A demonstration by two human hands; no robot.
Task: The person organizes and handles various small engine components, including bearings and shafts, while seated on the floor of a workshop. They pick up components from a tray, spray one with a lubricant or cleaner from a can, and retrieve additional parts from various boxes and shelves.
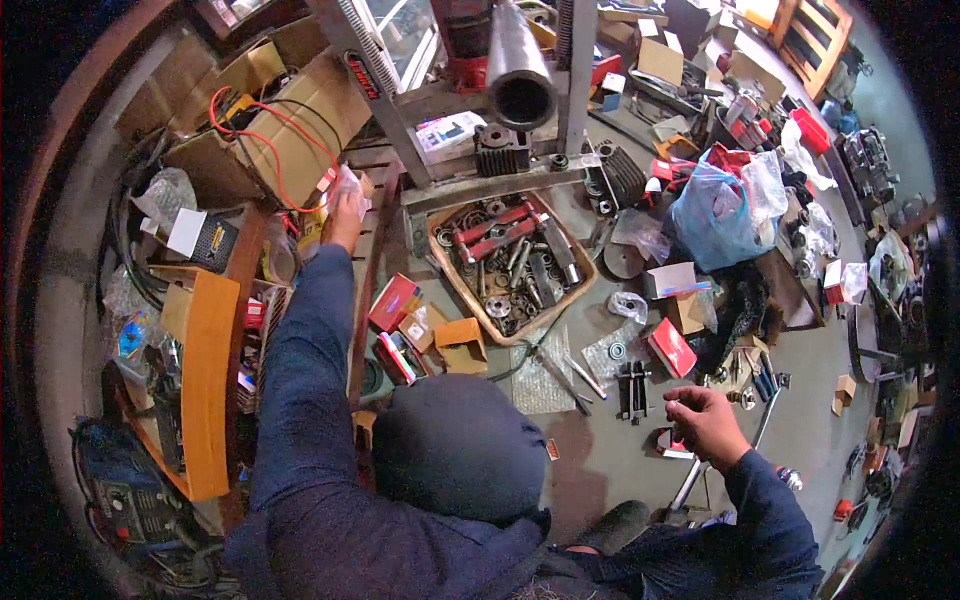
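At the left, my left hand point(345, 220) reaches forward to a small package in clear plastic point(352, 186), its fingers closed on the near side. Red and black cables point(279, 207) run just beside that hand. My right hand point(708, 424) is raised over the floor at the right, with thumb and fingers pinched together. Whatever lies in that pinch is too small to tell. Below it are a red and white box point(674, 444) and a set of black threaded rods point(632, 391).
Between my arms lies a tray point(449, 283) of greasy metal parts and a red puller. A press frame point(490, 186) with a steel tube point(522, 85) stands ahead. Opened boxes point(461, 345), bubble wrap point(543, 375), a red box point(672, 348) and a blue bag point(716, 215) crowd the floor.
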